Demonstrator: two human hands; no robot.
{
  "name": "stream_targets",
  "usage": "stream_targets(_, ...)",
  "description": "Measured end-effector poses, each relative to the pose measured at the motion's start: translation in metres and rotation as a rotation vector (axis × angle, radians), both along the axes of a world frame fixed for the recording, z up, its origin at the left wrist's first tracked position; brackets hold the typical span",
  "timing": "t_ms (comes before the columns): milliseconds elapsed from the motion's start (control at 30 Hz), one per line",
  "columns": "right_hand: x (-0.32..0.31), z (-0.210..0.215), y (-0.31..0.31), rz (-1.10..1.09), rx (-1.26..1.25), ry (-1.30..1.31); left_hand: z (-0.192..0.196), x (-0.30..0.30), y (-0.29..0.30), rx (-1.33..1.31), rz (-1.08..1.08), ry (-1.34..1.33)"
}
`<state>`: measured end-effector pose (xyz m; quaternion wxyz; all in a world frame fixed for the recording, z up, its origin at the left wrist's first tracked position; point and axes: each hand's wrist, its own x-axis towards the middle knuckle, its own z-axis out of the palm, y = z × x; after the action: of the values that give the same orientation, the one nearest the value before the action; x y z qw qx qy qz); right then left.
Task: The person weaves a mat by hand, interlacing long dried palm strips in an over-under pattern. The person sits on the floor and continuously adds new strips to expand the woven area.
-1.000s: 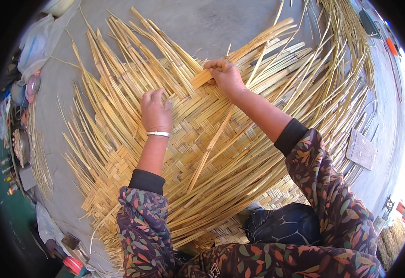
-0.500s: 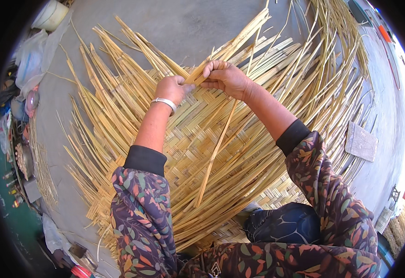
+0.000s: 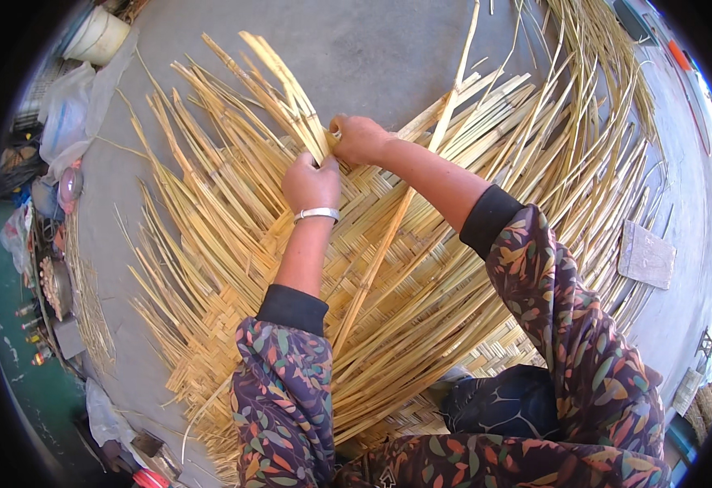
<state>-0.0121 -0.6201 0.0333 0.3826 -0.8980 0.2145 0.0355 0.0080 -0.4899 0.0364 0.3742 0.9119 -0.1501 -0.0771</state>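
Note:
A large mat woven from flat split reed strips (image 3: 270, 285) lies in front of me, its loose ends fanning out to both sides. At its far edge my left hand (image 3: 311, 183) is closed, thumb and fingers pinching the base of a few reed strips (image 3: 287, 85) that point up and to the left. Right beside it my right hand (image 3: 360, 140) is curled around a bent part of these strips; its fingertips are partly hidden. One long loose strip (image 3: 376, 262) crosses the mat beneath my right forearm.
Long thin reeds (image 3: 596, 65) lie in a heap at the far right. A flat grey slab (image 3: 647, 254) rests on the concrete floor (image 3: 356, 49). Along the left stand a white bucket (image 3: 98, 37), plastic bags (image 3: 67, 114) and assorted clutter. My knee (image 3: 502, 403) is on the near right.
The strips pointing up and right between my hands now lean up and left. My right hand has moved left, its fingers curling over; my left hand has shifted slightly nearer and right.

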Motion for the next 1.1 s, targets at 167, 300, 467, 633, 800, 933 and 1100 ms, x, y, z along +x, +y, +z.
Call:
stream_targets(167, 0.004, -0.006, 0.004, -0.010, 0.108, 0.019, -0.027, 0.004, 0.008, -0.218, 0.179, 0.093)
stream_targets(300, -0.001, -0.021, -0.006, -0.113, 0.335, -0.075, -0.008, -0.010, -0.002, -0.380, 0.286, 0.316)
stream_targets(467, -0.013, -0.031, -0.009, -0.030, 0.491, -0.258, -0.010, -0.001, -0.003, -0.236, 0.114, 0.300)
stream_targets(633, -0.029, -0.001, -0.003, 0.137, 0.006, -0.331, -0.018, 0.006, -0.002, 0.128, -0.237, 0.100)
stream_targets(800, -0.025, 0.011, -0.012, 0.306, -0.386, -0.265, -0.039, 0.011, 0.011, -0.124, -0.218, 0.072)
stream_targets(933, -0.019, -0.003, -0.032, 0.320, -0.432, -0.015, -0.042, -0.005, 0.026, -0.175, -0.097, -0.124)
stream_targets(1100, -0.016, -0.006, -0.042, 0.339, -0.549, 0.031, -0.041, -0.036, 0.030, 0.317, -0.148, -0.433)
